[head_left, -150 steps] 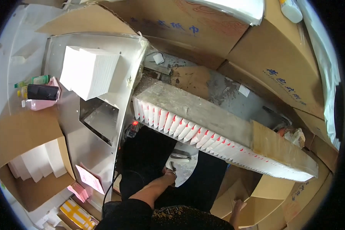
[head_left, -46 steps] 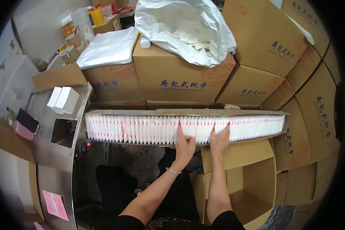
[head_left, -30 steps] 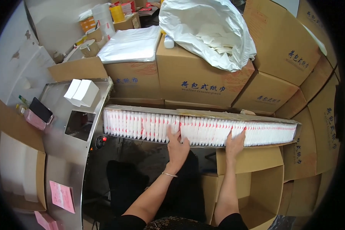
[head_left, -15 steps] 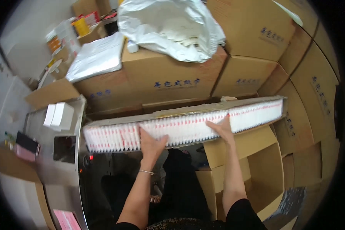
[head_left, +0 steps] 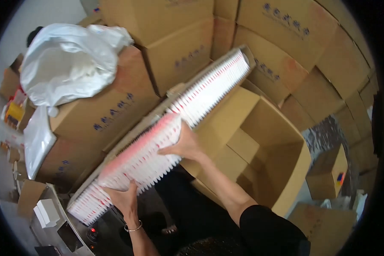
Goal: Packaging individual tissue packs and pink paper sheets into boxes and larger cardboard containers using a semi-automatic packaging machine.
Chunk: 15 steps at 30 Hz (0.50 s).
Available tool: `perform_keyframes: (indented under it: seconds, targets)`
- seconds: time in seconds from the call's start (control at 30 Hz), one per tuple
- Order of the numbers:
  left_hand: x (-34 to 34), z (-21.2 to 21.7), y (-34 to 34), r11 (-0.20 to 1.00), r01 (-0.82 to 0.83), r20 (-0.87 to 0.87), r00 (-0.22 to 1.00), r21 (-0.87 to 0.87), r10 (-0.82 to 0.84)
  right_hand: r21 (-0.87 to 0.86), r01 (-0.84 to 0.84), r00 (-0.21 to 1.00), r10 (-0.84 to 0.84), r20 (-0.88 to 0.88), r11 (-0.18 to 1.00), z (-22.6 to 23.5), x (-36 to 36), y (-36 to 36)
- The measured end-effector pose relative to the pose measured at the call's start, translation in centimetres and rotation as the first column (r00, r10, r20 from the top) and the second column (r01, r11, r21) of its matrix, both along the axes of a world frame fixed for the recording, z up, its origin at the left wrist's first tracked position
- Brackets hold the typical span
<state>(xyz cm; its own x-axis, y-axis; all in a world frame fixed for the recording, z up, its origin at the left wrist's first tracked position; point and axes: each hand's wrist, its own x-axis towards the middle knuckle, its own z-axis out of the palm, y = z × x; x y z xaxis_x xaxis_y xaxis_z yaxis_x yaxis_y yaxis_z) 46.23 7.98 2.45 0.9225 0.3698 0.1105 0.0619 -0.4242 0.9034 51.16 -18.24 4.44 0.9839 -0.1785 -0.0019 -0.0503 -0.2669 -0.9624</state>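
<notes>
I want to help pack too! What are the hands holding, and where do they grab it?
A batch of white packets, squeezed from both ends: left hand at the near end, right hand at the far end.

Two hands, left hand (head_left: 123, 197) and right hand (head_left: 184, 144), on one long tray (head_left: 166, 132) of packets; one open box (head_left: 260, 149); one white bag (head_left: 68, 64) far left.

Both forearms reach up from the lower edge. The left hand (head_left: 123, 197), a thin bracelet on its wrist, clamps the lower end of a lifted batch within the long white-and-red row of flat packets (head_left: 166, 132). The right hand (head_left: 184, 144) presses that batch's upper end, fingers spread, its upper arm in a black sleeve.
</notes>
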Motion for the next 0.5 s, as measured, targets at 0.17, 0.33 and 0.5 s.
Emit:
perform_keyframes:
  seconds: [0.17, 0.33, 0.5]
  targets:
    - [-0.3, 6.0, -12.8, 0.734, 0.262, 0.142, 0.887, 0.627, -0.439, 0.404, 0.242, 0.916, -0.345, 0.205, 0.882, -3.1, -8.3, -12.6]
    - [-3.0, 3.9, -30.8, 0.559, 0.550, 0.085, 0.661, 0.620, -0.745, 0.561, 0.595, 0.669, -0.741, 0.049, 0.575, -15.8, -21.7, -25.0]
    - [-3.8, -6.0, -37.0, 0.335, 0.652, -0.102, 0.537, 0.680, -0.838, 0.654, 0.666, 0.596, -0.782, -0.180, 0.358, -27.9, -28.6, -24.1]
